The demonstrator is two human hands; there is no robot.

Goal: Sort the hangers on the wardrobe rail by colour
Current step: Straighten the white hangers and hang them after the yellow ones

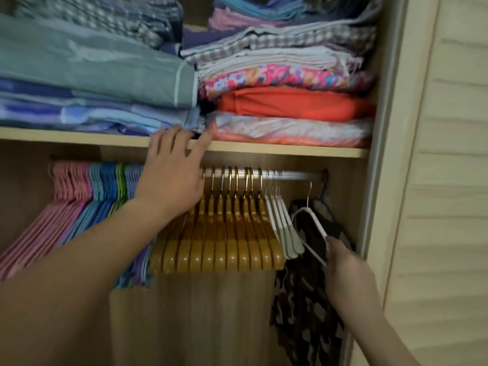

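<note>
The metal rail (298, 176) runs under the shelf. From left to right it carries pink hangers (71, 180), blue and green hangers (111, 180), several wooden hangers (227, 233) with brass hooks, and a few white hangers (285, 228). My left hand (174, 170) reaches up in front of the rail, its straight fingers touching the shelf edge (264, 149). My right hand (346, 265) grips the lower arm of a single white wire hanger (306, 212), which hangs tilted at the rail's right end, apart from the other white ones.
Folded bedding and cloths (290, 101) are stacked on the shelf above. A dark camouflage garment (309, 313) hangs at the far right behind the white hanger. The wardrobe's side panel (385, 154) and a slatted door (449, 180) close off the right.
</note>
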